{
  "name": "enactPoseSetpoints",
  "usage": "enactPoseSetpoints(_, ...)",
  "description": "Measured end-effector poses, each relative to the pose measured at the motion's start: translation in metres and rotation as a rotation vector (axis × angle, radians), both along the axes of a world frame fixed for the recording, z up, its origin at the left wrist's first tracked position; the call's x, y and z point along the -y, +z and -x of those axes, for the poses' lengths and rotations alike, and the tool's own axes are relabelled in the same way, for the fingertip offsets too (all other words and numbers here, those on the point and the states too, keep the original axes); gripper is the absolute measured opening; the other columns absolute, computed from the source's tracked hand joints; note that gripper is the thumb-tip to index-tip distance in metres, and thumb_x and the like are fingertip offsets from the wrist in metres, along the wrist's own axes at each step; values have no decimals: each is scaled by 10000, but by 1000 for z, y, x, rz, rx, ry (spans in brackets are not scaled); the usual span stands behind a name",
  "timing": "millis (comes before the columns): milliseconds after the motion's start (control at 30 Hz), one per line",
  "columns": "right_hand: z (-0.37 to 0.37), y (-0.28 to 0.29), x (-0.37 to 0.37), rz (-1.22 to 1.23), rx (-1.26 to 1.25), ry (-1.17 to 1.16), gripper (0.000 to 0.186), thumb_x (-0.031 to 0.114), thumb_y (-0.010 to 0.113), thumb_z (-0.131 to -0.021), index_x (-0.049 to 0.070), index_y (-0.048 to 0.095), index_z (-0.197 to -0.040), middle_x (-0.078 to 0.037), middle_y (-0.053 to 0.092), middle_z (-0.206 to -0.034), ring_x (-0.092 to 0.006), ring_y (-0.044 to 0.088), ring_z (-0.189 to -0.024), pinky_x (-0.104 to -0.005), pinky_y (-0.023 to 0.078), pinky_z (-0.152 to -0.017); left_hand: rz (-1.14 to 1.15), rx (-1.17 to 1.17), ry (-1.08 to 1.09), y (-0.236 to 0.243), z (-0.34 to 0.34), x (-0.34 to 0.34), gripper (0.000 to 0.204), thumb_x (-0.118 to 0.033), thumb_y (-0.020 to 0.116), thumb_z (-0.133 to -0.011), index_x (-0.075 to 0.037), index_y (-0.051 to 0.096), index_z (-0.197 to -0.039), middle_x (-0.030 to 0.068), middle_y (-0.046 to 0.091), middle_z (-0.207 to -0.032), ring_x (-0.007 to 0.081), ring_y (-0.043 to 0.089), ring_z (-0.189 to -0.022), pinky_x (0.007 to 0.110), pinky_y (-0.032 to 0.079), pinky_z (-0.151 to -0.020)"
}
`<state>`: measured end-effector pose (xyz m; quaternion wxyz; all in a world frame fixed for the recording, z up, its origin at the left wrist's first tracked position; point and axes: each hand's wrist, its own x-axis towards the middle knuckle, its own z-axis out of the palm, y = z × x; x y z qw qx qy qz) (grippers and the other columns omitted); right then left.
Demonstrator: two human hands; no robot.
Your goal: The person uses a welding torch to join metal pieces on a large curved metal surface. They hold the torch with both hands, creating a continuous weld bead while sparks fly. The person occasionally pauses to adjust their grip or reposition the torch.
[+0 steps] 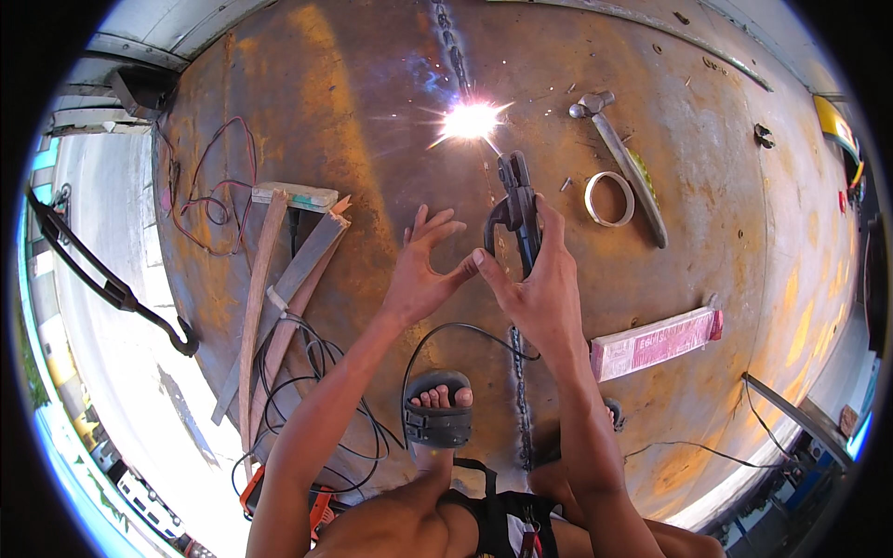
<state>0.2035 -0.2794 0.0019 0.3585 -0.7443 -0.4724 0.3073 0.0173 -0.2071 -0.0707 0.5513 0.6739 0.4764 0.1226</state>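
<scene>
My right hand point(539, 302) is closed around a black welding electrode holder point(522, 209). A thin welding electrode point(494, 146) slants out of its jaws. At the rod's tip burns a bright arc point(470, 121) on the rusty steel plate point(372, 167), and the glare hides the contact point. A weld bead point(449, 42) runs away beyond the arc, and another length of weld bead point(521, 395) lies nearer me. My left hand point(420, 276) is held up with fingers spread and holds nothing. Its thumb appears to meet my right thumb beside the holder.
To the right lie a hammer point(625, 158), a pale ring point(590, 206) and a pink-and-white box point(656, 344). Wooden strips point(263, 302), a power strip point(312, 197) and coiled black cable point(321, 358) are at left. My sandalled foot point(437, 420) rests by the near seam.
</scene>
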Motion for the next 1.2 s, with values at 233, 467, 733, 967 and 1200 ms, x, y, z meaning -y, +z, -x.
enactPoseSetpoints(233,3,2,3,0,-38,-33,935,295,898,-945,-55,337,-1607,-298,717,-1304,-453,747,-1167,-508,589,-988,-42,-2,-5,-3,0,2,856,-665,859,-905,-85,662,-1503,180,486,-1726,406,171,-1726,640,106,-1385)
enactPoseSetpoints(467,4,2,4,18,-68,-45,942,280,891,-941,-60,317,-1607,-319,709,-1318,-496,736,-1216,-531,593,-1008,-54,-18,-13,-7,2,3,846,-647,872,-900,-101,656,-1509,174,482,-1728,405,175,-1725,655,112,-1381)
enactPoseSetpoints(733,1,-3,2,-60,19,-19,890,278,897,-951,-19,357,-1594,-252,745,-1200,-371,738,-917,-461,580,-817,-54,-13,-7,-5,1,3,826,-616,879,-909,-84,661,-1502,177,489,-1723,402,177,-1726,644,117,-1383)
enactPoseSetpoints(967,2,4,1,51,-79,-34,937,282,892,-938,-48,324,-1607,-316,728,-1284,-502,742,-1195,-536,592,-997,-48,-23,-7,-3,2,3,827,-614,880,-910,-76,664,-1500,177,483,-1729,400,173,-1727,629,114,-1388)
enactPoseSetpoints(1200,-2,-18,8,-163,67,-24,880,283,911,-948,-6,380,-1588,-177,751,-1065,-241,691,-705,-394,555,-679,-50,-31,-10,-1,-3,3,830,-606,897,-896,-64,676,-1484,185,481,-1728,405,173,-1726,612,128,-1390)
